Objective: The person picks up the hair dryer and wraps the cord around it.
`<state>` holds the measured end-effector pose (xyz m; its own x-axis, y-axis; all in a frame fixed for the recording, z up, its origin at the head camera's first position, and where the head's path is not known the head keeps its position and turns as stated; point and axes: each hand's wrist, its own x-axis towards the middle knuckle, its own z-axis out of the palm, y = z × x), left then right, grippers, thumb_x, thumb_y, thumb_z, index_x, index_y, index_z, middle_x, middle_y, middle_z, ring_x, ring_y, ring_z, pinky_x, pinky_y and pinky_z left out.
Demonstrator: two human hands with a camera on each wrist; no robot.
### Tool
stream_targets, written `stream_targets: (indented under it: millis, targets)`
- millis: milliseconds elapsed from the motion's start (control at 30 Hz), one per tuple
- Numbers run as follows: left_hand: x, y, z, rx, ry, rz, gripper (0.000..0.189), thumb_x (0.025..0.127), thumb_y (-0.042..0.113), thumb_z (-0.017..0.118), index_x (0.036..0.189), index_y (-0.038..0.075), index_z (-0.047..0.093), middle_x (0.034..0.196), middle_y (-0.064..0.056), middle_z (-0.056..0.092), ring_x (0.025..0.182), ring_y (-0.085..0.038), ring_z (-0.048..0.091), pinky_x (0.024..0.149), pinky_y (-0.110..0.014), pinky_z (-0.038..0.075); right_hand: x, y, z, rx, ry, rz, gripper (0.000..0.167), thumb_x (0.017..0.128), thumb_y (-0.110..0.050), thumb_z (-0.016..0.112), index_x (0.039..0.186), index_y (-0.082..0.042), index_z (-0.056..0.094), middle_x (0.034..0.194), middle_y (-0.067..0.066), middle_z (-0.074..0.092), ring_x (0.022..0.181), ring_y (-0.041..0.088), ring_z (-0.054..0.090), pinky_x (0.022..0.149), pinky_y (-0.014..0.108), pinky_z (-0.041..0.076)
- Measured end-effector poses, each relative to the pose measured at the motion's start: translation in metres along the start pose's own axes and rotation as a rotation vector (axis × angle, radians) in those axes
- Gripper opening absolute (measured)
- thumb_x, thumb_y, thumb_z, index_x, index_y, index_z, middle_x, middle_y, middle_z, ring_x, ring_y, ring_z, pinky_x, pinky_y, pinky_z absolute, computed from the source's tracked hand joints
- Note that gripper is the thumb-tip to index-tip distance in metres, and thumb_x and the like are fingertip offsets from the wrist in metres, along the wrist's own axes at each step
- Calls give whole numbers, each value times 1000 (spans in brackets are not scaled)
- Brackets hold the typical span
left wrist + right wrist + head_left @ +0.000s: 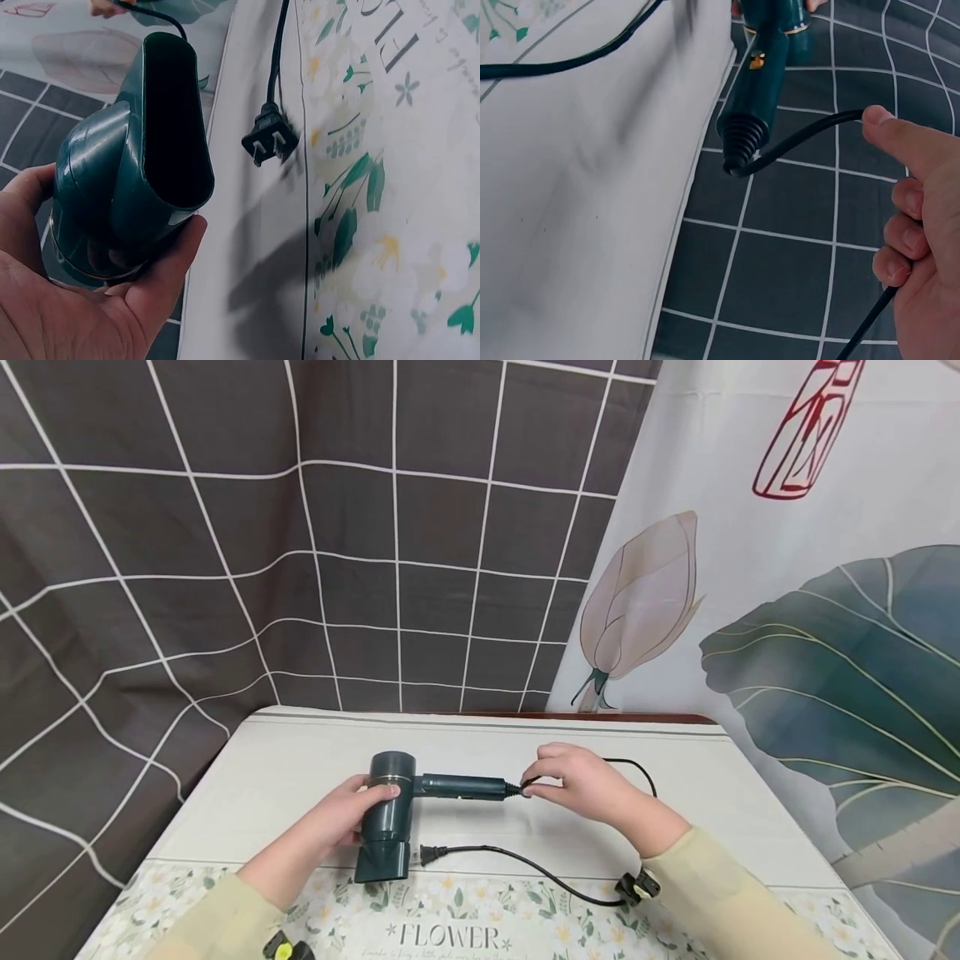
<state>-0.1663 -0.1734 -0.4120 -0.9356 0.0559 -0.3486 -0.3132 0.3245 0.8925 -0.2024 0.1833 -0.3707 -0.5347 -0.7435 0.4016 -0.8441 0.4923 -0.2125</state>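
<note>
A dark green hair dryer (390,814) is held over the table, its flat nozzle (177,124) toward the person and its handle (461,787) pointing right. My left hand (347,814) grips the dryer's barrel, thumb on top and fingers around the far side. Just past the end of the handle, my right hand (581,781) pinches the black power cord (810,135) between thumb and forefinger; the other fingers curl, and the cord runs out below them. The cord's two-pin plug (270,135) lies below the nozzle, near the printed band.
A white tablecloth (300,752) with a floral band lettered FLOWER covers the table. Behind hang a dark grid-patterned curtain (442,518) and a white cloth (720,468) with leaf prints. The cord loops to the right, passing by the right wrist's camera (637,887).
</note>
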Motion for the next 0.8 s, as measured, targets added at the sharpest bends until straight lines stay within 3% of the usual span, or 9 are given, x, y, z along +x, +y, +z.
stream_targets:
  millis: [500, 800]
  targets:
    - [-11, 7, 13, 17, -32, 32, 76, 91, 42, 65, 148, 2, 35, 116, -21, 64, 95, -29, 67, 75, -49, 55, 10, 4, 15, 141, -7, 68, 8, 88, -24, 76, 95, -20, 78, 83, -15, 60, 71, 0, 50, 63, 21, 44]
    - [-12, 7, 14, 28, -55, 58, 76, 91, 39, 65, 151, 3, 33, 115, -18, 65, 94, -28, 67, 80, -52, 54, 9, 7, 21, 363, -58, 213, 11, 91, -20, 72, 99, -16, 78, 86, -12, 66, 71, 3, 55, 65, 25, 49]
